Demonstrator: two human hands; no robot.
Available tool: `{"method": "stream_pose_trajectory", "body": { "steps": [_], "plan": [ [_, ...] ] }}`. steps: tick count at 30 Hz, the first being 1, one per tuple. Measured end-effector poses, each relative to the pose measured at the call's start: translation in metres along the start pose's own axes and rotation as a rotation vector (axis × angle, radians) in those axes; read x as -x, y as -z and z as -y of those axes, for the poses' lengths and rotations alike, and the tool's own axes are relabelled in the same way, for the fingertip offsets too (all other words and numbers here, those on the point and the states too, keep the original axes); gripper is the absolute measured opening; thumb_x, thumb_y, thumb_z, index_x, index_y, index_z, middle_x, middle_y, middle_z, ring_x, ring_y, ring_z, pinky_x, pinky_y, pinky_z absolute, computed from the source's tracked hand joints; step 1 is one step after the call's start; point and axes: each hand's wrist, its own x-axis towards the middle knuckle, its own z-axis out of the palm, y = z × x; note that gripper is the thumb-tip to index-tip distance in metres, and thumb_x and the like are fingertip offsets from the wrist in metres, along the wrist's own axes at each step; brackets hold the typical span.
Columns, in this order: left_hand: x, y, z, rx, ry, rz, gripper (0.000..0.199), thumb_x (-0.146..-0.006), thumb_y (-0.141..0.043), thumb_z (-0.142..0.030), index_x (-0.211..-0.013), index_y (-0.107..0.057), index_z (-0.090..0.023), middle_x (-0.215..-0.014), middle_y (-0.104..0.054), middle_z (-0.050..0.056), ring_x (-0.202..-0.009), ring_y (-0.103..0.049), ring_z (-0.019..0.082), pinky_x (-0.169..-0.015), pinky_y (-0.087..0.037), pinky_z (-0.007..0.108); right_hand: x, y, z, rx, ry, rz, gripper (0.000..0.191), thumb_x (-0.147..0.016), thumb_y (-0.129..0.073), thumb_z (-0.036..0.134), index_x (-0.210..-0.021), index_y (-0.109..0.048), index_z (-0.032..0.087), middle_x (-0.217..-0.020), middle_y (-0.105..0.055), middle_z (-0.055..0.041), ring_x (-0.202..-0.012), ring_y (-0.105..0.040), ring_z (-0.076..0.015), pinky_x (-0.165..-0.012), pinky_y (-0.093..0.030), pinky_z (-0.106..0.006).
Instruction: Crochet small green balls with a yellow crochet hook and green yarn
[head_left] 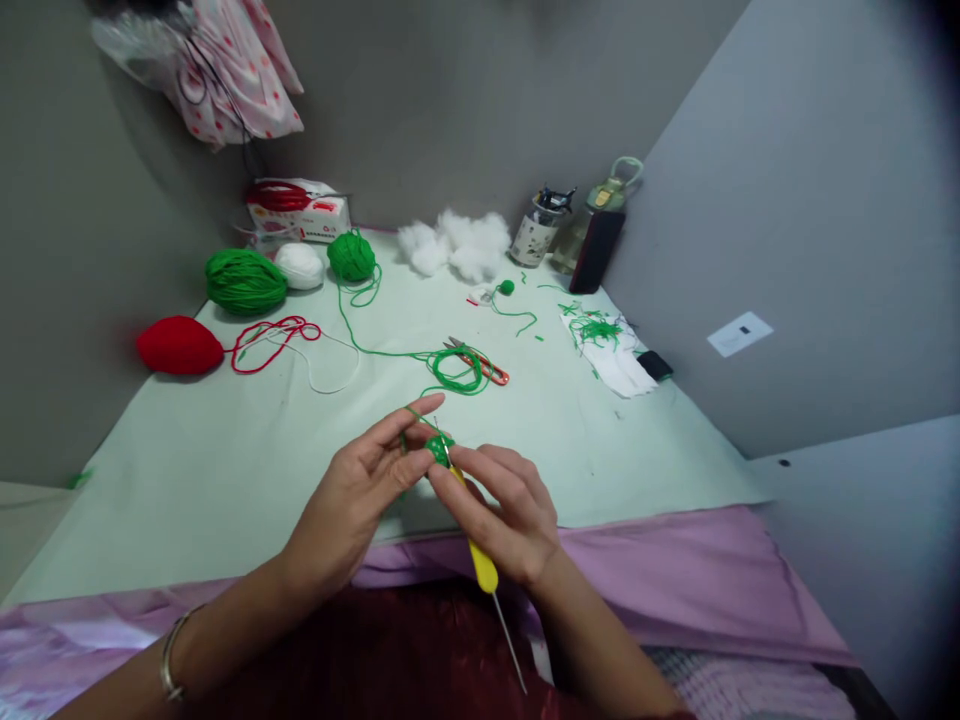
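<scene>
Between the thumb and fingers of my left hand is a small green crocheted piece. A strand of green yarn runs over my raised left index finger. My right hand grips a crochet hook with a yellow handle; its metal tip is at the crocheted piece, and a thin metal shaft sticks out of the lower end. Just beyond my hands lies a loose coil of green yarn, partly over orange-handled snips. From the coil the strand leads back to a green yarn ball.
On the left sit a red yarn ball, a larger green yarn ball and a white yarn ball. White stuffing, a pen holder and a bottle line the back. Green scraps lie on white paper.
</scene>
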Motion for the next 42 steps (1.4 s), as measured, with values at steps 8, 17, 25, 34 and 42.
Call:
{"method": "stream_pose_trajectory", "body": {
  "steps": [8,17,25,34,42],
  "plan": [
    [-0.007,0.004,-0.005,0.252,0.242,0.17,0.07,-0.071,-0.097,-0.03,-0.137,-0.073,-0.027,-0.102,-0.068,0.002,-0.097,-0.059,0.015,-0.094,-0.045,0.024,0.001,-0.01,-0.005,-0.686,-0.4,-0.146,0.034,-0.101,-0.06,0.01,-0.125,-0.076,0.028,-0.111,-0.08,-0.0074,-0.097,-0.078,-0.0183,-0.078,-0.067,-0.032],
    [-0.008,0.013,-0.011,-0.026,0.078,0.171,0.06,-0.077,-0.092,-0.026,-0.134,-0.076,-0.029,-0.095,-0.061,0.0,-0.086,-0.056,0.013,-0.077,-0.046,0.022,-0.004,0.002,-0.009,-1.09,-0.89,-0.242,0.014,-0.1,-0.067,0.025,-0.098,-0.081,0.022,-0.088,-0.079,-0.0046,-0.066,-0.073,-0.0151,-0.062,-0.063,-0.03],
    [-0.004,-0.001,0.005,0.099,0.11,0.137,0.058,-0.083,-0.089,-0.025,-0.138,-0.072,-0.031,-0.106,-0.074,0.001,-0.105,-0.066,0.016,-0.099,-0.049,0.027,0.003,-0.012,0.002,-0.306,-0.409,-0.145,0.03,-0.097,-0.068,0.013,-0.12,-0.078,0.03,-0.105,-0.077,-0.0069,-0.094,-0.074,-0.0196,-0.078,-0.064,-0.034],
    [-0.008,0.009,-0.005,0.273,0.269,0.195,0.045,-0.089,-0.082,-0.024,-0.134,-0.076,-0.021,-0.107,-0.077,0.006,-0.1,-0.068,0.015,-0.096,-0.049,0.024,0.003,-0.007,-0.004,-0.722,-0.668,-0.292,0.025,-0.1,-0.063,0.015,-0.11,-0.08,0.029,-0.094,-0.077,-0.0041,-0.079,-0.071,-0.0169,-0.07,-0.06,-0.034],
    [-0.009,0.011,-0.008,0.186,0.203,0.222,0.044,-0.084,-0.086,-0.026,-0.127,-0.08,-0.022,-0.104,-0.072,0.004,-0.099,-0.068,0.017,-0.092,-0.051,0.024,-0.004,-0.004,-0.009,-1.209,-1.032,-0.384,0.012,-0.093,-0.075,0.031,-0.087,-0.082,0.023,-0.078,-0.074,-0.0033,-0.059,-0.063,-0.0119,-0.051,-0.051,-0.024]
  ]
}}
